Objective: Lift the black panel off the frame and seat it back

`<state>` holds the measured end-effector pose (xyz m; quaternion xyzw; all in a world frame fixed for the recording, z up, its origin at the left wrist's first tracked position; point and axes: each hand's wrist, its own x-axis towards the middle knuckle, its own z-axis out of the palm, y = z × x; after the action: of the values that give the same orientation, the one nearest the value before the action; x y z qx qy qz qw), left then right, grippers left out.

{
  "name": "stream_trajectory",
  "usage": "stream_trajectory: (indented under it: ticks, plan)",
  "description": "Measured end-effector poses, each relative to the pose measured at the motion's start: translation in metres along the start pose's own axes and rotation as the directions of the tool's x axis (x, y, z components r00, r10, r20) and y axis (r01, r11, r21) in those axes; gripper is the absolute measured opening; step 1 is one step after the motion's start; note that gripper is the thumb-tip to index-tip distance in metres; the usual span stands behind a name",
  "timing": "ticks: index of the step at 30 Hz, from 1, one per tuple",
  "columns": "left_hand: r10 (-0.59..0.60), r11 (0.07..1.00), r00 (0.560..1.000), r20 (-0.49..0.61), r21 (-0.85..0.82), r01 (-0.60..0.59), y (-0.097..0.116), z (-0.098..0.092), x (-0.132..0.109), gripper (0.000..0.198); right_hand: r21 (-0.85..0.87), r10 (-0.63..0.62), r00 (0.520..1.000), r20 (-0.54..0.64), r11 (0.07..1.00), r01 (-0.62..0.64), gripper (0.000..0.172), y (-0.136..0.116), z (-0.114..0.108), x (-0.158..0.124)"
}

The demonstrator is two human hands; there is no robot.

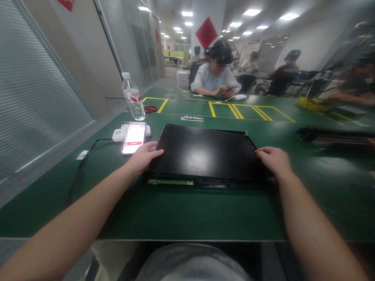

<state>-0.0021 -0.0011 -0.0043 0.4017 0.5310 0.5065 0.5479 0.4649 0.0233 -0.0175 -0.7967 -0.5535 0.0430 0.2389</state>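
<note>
Lying between both hands, left hand (pixel 143 156), right hand (pixel 274 160), black panel (pixel 204 153)

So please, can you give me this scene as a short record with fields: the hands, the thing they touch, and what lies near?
left hand: rests on the left edge of the black panel, fingers flat
right hand: rests on the panel's right edge
black panel: lies flat on the green table, glossy, a strip of green circuit board along its near edge
phone: lit screen, left of the panel, on the table
water bottle: upright, behind the phone
scissors: red, beside the bottle
</note>
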Motion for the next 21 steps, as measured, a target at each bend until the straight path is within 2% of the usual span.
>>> stream_trajectory:
  ticks: [5,15,21]
  plan:
    - [0.002,1.000,1.000,0.011,0.013,-0.002,0.0000,-0.0022,0.0001,0.039,0.004,-0.003,1.000,-0.010,1.000,0.003,0.026,0.0019,0.0020,0.0015]
    - [0.012,1.000,0.999,0.043,-0.008,-0.011,-0.0059,-0.0059,0.0045,0.046,-0.022,-0.002,1.000,0.001,1.000,0.002,0.030,0.0013,0.0018,0.0007]
    - [-0.009,1.000,1.000,0.011,-0.013,0.009,-0.0011,-0.0023,0.0012,0.039,-0.021,0.007,1.000,0.006,1.000,-0.007,0.029,-0.0003,0.0008,0.0000]
